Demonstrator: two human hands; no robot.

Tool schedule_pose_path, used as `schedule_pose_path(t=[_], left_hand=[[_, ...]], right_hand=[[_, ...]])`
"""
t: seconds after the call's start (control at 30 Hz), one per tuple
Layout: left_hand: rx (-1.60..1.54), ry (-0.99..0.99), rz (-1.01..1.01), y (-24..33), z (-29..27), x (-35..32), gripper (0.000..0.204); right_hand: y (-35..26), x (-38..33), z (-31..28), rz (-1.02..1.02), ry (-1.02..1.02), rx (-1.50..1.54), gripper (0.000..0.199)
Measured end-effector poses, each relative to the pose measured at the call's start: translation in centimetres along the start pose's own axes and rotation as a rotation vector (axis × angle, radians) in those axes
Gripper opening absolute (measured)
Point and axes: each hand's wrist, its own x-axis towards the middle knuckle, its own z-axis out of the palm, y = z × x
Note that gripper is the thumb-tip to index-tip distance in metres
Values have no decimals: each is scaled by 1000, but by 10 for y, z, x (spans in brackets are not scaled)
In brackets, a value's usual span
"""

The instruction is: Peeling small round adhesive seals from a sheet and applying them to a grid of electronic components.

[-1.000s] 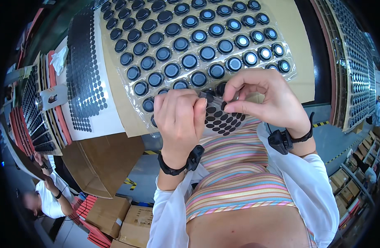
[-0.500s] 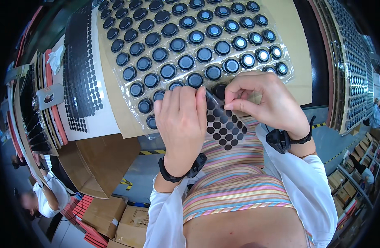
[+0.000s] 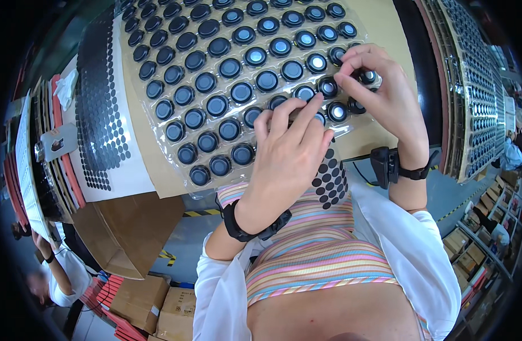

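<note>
A clear plastic tray (image 3: 154, 126) holds rows of round black parts with glossy discs on top. My left hand (image 3: 286, 153) lies over its near edge, with the index fingertip by a part near the right side. Below the thumb hangs a clear sheet of round black stickers (image 3: 331, 181); my left hand grips its upper end, though the fingers' undersides are hidden. My right hand (image 3: 383, 91) is above the tray's right side, thumb and index finger brought together over a black part (image 3: 327, 87). Whatever lies between those fingertips is too small to make out.
Another sheet of black round stickers (image 3: 99, 108) lies on white backing at the left. Cardboard (image 3: 407, 74) lies under the tray. Stacked filled trays (image 3: 471, 91) stand at the right, an open carton (image 3: 130, 230) below left. Another person (image 3: 68, 275) is at the lower left.
My right hand has moved up and right, away from the sticker sheet to over the tray. My left hand has shifted right with the sheet, and its fingers have spread. The view has shifted slightly.
</note>
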Motion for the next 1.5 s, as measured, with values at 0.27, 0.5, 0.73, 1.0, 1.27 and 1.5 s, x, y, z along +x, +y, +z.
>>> schedule_pose_path(t=[0.27,0.5,0.73,1.0,1.27,1.5], left_hand=[[57,-4,-6,2,7,4,14],[56,-3,-18,3,9,4,13],[61,3,-8,3,8,5,13],[-2,126,-22,-6,-5,1,12],[-26,133,126,-2,0,-4,11],[-33,47,226,2,-1,-6,13]], right_hand=[[7,-8,15,39,49,43,14],[6,-10,15,25,46,-10,14],[4,-14,17,-24,132,-67,14],[-15,-50,3,228,-137,600,14],[-19,-70,6,311,-221,843,19],[-15,-74,-8,408,-309,898,15]])
